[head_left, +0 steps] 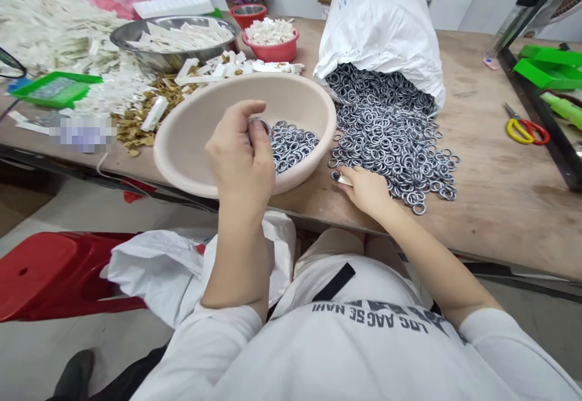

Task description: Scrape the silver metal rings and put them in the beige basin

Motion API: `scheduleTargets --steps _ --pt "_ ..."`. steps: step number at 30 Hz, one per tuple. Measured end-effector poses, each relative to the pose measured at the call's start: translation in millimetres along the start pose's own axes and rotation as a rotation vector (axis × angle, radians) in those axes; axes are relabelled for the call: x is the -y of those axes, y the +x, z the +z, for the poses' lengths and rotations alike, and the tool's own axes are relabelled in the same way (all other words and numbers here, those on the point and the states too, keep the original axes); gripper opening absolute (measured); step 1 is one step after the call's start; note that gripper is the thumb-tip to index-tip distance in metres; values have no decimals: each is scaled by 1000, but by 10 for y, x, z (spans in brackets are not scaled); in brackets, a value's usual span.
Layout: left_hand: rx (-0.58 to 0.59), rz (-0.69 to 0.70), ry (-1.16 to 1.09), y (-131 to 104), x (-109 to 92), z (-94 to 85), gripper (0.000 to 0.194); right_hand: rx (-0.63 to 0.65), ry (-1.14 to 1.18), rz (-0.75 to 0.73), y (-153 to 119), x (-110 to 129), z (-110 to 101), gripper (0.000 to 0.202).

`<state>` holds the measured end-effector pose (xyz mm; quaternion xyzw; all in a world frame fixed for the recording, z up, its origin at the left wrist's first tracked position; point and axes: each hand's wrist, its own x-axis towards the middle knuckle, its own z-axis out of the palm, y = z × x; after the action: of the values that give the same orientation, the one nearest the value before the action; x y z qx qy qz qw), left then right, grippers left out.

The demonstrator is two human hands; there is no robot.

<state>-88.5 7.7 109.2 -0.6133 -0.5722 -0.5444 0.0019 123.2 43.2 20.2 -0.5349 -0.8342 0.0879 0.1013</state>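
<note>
My left hand (243,152) is raised over the beige basin (191,128), its fingers curled round a metal ring (260,123). Below it, several metal rings (295,145) lie in the basin. At the near left edge of the loose ring pile (386,140), my right hand (364,189) pinches a small white piece with a dark tip (343,179). That piece is close to a ring on the table. The pile spills out of a white sack (377,25) lying on its side.
Scissors (525,131) and green trays (550,65) are at the right. A steel bowl (175,56), a red bowl (273,49) and white strips (50,25) stand behind and left. A red stool (59,274) is below the table (500,225).
</note>
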Motion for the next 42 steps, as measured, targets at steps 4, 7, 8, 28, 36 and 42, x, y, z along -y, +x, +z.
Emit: scheduleTargets --steps 4,7,8,28,36,42 --pt "207 5 374 138 202 56 21 60 -110 -8 167 117 60 28" --pt "240 65 344 1 160 104 21 -20 37 27 35 -17 56 19" --pt "220 101 289 -82 108 129 22 -53 165 38 -48 -80 44 16" --pt "776 -719 -1085 -1174 -357 926 41 -338 1031 125 -869 -218 -122 29" --pt "728 -849 -1164 -1233 -342 985 39 -338 446 -75 -1055 -185 -205 30" --pt "806 -796 -1183 -1221 -376 936 40 -320 418 -26 -1021 -286 -188 37"
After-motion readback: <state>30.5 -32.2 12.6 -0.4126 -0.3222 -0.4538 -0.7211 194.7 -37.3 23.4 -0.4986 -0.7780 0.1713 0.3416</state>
